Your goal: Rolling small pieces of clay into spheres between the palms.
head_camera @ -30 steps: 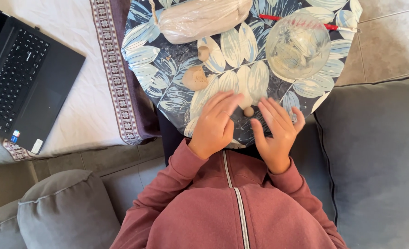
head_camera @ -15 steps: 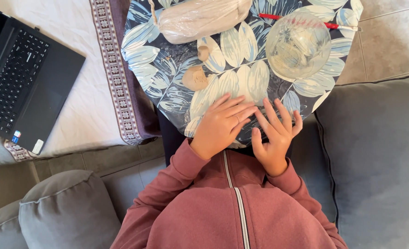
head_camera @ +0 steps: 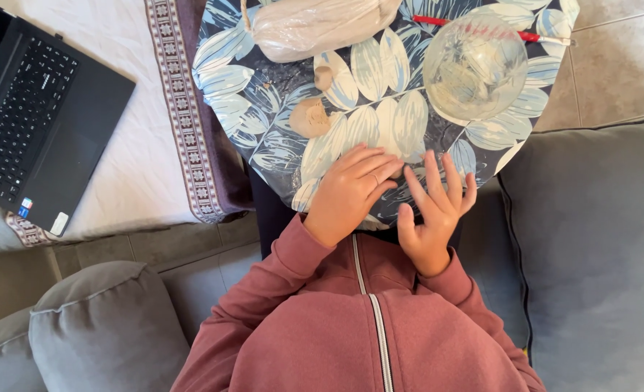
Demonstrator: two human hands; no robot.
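Observation:
A round tray (head_camera: 235, 94) with a blue leaf pattern rests on my lap. My left hand (head_camera: 351, 190) lies palm down on its near edge, fingers together and stretched to the right. My right hand (head_camera: 434, 210) hovers beside it with fingers spread, holding nothing. The small tan ball seen earlier between the hands is hidden. A tan clay lump (head_camera: 309, 117) and a smaller tan piece (head_camera: 324, 76) lie on the tray beyond my left hand.
At the tray's far side sit a plastic-wrapped pale lump (head_camera: 314, 25), a clear glass bowl (head_camera: 474, 65) and a red stick tool (head_camera: 438, 20). An open black laptop (head_camera: 31, 116) lies on a white cloth (head_camera: 140, 167) at left. Grey sofa cushions (head_camera: 96, 327) surround me.
My left hand slid right over the small tan ball, which is now out of sight. My right hand lifted slightly and spread its fingers.

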